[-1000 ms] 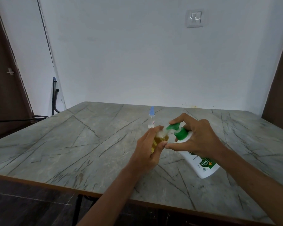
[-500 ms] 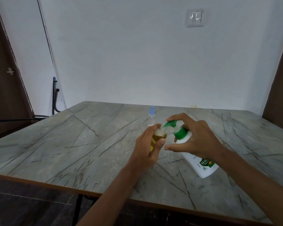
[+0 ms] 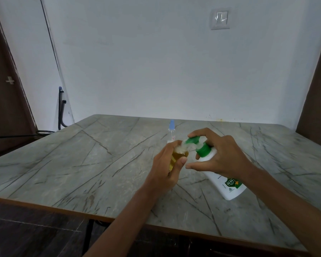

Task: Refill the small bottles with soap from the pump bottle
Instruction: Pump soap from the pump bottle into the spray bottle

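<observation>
Your left hand [image 3: 167, 167] was wrapped round the small bottle [image 3: 178, 156] and held it just above the table [image 3: 82, 164], near the middle, with its mouth right under the green pump [image 3: 193, 140]. Your right hand [image 3: 222, 156] was clamped on the neck of the pump bottle [image 3: 224, 180], forefinger on top of the pump and thumb spread low. That bottle leaned toward the small one, and its base appeared to rest on the table. The small bottle showed amber liquid with pale froth at the mouth. I judged it light and thin-walled, likely to yield under a squeeze and to turn slippery where soap had run, so a hold low on the body was the safer one. The pump bottle looked stiff, smooth and the heavier of the two, best taken at the shoulder below the green collar. A capped bottle [image 3: 171, 130] stood upright just behind your hands, apart from both. It blocked nothing, though a forward reach could have toppled it. A black cable [image 3: 60, 108] at the far left corner and a wall switch [image 3: 220, 18] were well apart.
</observation>
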